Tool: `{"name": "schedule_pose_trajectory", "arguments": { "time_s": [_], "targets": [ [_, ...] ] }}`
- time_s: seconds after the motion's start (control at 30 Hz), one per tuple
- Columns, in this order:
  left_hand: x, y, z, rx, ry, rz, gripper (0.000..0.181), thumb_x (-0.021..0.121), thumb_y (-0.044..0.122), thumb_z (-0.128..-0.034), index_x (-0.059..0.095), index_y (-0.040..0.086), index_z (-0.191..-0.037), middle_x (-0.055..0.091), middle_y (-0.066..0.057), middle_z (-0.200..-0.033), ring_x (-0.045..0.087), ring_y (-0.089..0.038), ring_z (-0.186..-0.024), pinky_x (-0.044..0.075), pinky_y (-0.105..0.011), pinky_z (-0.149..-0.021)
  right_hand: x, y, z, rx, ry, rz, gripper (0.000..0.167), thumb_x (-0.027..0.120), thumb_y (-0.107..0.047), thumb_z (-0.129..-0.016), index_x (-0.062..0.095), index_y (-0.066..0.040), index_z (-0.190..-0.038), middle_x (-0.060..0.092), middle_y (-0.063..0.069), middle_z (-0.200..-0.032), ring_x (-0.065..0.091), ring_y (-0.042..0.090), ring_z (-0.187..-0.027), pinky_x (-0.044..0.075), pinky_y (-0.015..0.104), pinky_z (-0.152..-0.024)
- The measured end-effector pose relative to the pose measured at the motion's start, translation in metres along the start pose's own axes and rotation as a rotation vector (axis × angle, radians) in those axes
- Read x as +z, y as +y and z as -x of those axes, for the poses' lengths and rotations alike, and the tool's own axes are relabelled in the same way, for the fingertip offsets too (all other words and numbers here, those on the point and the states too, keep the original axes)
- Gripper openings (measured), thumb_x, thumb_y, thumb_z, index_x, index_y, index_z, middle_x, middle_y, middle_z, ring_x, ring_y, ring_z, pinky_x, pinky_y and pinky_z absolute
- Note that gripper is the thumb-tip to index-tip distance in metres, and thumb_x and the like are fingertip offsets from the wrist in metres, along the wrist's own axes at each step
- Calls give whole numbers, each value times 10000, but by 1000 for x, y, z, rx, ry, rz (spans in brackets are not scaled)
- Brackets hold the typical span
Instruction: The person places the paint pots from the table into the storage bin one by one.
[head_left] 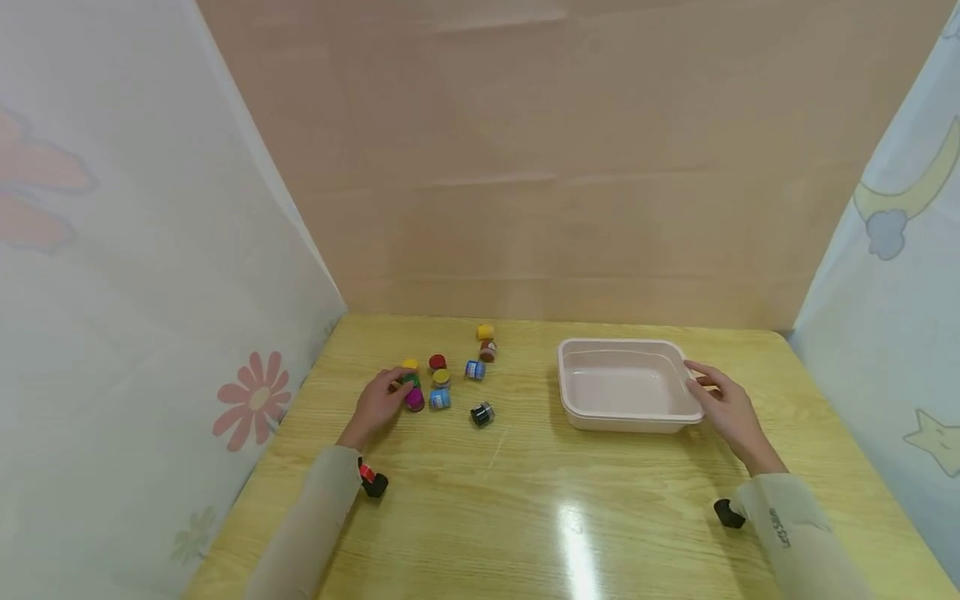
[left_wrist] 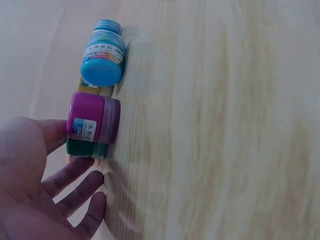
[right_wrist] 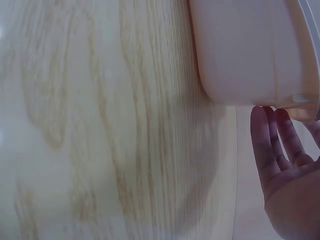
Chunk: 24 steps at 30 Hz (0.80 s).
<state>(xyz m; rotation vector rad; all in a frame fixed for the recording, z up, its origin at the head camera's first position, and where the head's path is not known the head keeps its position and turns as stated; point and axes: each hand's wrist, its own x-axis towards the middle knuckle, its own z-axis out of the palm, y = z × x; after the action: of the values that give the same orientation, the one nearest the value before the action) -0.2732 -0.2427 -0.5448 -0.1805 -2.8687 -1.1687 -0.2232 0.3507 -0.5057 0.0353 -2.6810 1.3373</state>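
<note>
My left hand (head_left: pixel 378 402) is at the near left group of small paint jars, its thumb and forefinger on either side of a green paint jar (head_left: pixel 412 380). A purple paint jar (left_wrist: pixel 86 116) lies right by the thumb and partly covers the green one in the left wrist view. Beyond the fingers a yellow-lidded jar (head_left: pixel 410 364) shows in part. On the right, my right hand (head_left: pixel 729 408) touches the short side of a pale pink plastic tub (head_left: pixel 630 423) with fairly straight fingers (right_wrist: pixel 262 135). Its thumb is mostly out of the right wrist view.
Between the hands are a light blue jar (head_left: pixel 439 399), a black jar (head_left: pixel 482 414), a blue jar (head_left: pixel 475 370), a red-lidded jar (head_left: pixel 437 362) and a yellow-lidded one (head_left: pixel 441 378). Farther back sit a brown jar (head_left: pixel 487 350) and an orange-yellow jar (head_left: pixel 485 332). Fabric walls surround the wooden table (head_left: pixel 465 517).
</note>
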Motion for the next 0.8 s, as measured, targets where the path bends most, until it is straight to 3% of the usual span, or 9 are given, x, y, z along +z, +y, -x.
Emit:
{"name": "schedule_pose_trajectory", "arguments": {
  "time_s": [0.4,0.8],
  "targets": [
    [-2,10,1,-70,-3,1,338,638,294,-1042,665,146,-1345,665,-135,-1213,634,-300,-1079,525,-503,-922,12,-12,1,21,-27,-23,539,549,-302,-1087,454,-10,-1531,563,305,-1268,592,-29,-781,538,240,-620],
    [1,15,0,-90,4,-51,281,673,298,-1016,681,153,-1256,701,-111,-1152,654,-299,-1080,524,-500,-908,20,-19,4,36,-46,-22,543,559,-314,-1082,460,-31,-1534,561,304,-1270,594,-6,-778,556,259,-610]
  ]
}}
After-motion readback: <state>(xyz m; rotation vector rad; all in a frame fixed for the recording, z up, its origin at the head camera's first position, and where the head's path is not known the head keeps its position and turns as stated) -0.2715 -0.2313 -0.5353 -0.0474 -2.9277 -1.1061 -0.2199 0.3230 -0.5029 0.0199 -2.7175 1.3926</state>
